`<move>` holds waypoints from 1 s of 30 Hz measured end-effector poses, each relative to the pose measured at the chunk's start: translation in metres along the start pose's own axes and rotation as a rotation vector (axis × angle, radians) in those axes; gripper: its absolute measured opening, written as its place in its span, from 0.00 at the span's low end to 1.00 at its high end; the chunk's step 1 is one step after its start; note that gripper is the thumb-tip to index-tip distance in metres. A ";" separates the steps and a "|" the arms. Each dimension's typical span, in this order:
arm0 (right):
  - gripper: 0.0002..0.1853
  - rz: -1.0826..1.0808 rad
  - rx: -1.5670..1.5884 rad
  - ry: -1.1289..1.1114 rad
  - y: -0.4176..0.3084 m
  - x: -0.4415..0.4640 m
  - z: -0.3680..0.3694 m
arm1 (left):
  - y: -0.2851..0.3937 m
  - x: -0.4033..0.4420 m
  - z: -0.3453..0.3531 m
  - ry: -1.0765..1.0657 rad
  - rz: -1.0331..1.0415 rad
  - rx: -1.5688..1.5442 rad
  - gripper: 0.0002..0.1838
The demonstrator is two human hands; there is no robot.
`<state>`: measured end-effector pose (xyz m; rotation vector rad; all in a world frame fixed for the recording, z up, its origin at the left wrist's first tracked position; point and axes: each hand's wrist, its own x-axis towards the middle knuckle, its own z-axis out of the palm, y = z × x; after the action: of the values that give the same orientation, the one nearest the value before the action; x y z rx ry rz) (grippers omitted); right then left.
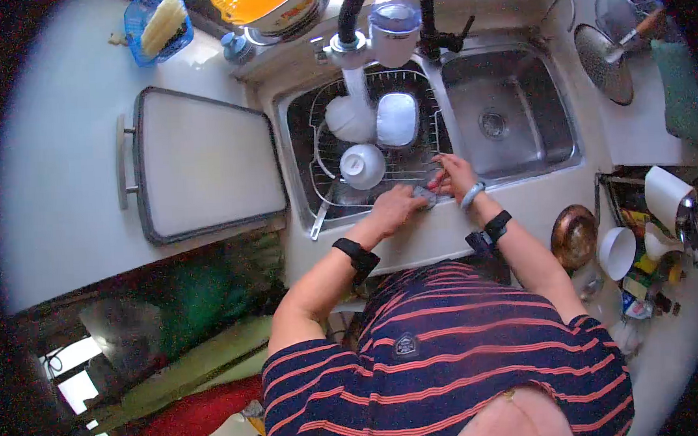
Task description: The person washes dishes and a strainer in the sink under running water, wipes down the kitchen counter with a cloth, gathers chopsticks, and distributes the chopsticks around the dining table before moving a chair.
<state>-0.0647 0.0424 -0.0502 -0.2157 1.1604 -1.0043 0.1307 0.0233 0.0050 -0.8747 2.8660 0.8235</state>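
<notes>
At the front edge of the left sink basin, my left hand (397,209) is closed on a small grey cloth-like item (424,197). My right hand (456,176) is just to its right, fingers bent round a small red item (436,184) too small to name. The two hands nearly touch. Behind them a wire rack (399,168) in the basin holds a white bowl (362,167) upside down, a white rectangular dish (397,120) and another white bowl (349,119) under the faucet.
A black faucet (352,20) with a clear filter cup (395,38) stands behind the basins. The right basin (509,115) has a drain. A framed white board (208,162) lies left. Bowls and a brown lid (575,236) are at right.
</notes>
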 end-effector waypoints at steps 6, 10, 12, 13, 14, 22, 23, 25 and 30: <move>0.13 -0.073 -0.037 0.091 -0.002 0.003 -0.002 | -0.064 -0.067 -0.012 0.063 -0.021 0.288 0.08; 0.13 -0.064 -0.021 0.097 -0.004 0.000 0.004 | -0.094 -0.108 -0.035 -0.025 -0.424 0.486 0.06; 0.13 -0.066 0.019 0.097 -0.008 0.001 0.005 | -0.098 -0.113 -0.035 0.010 -0.547 0.468 0.06; 0.13 -0.059 -0.004 0.117 -0.010 0.002 0.005 | -0.095 -0.111 -0.033 0.155 -0.711 0.275 0.07; 0.13 -0.048 -0.031 0.138 -0.009 0.002 0.003 | -0.090 -0.109 -0.029 0.298 -0.870 0.072 0.07; 0.10 0.025 -0.031 0.065 -0.034 -0.007 0.026 | -0.065 -0.084 0.017 0.967 -1.000 -2.065 0.04; 0.10 0.035 -0.023 0.062 -0.034 -0.007 0.028 | -0.055 -0.078 0.016 0.967 -1.001 -2.069 0.04; 0.10 0.022 -0.035 0.054 -0.033 -0.003 0.027 | -0.041 -0.066 0.017 1.047 -1.066 -2.020 0.04; 0.11 0.046 0.020 0.071 -0.032 -0.001 0.025 | -0.005 -0.027 0.030 0.776 -0.994 -2.130 0.06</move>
<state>-0.0614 0.0169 -0.0189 -0.1379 1.2138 -0.9891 0.1530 0.0485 -0.0186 -2.3018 -0.0674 3.2166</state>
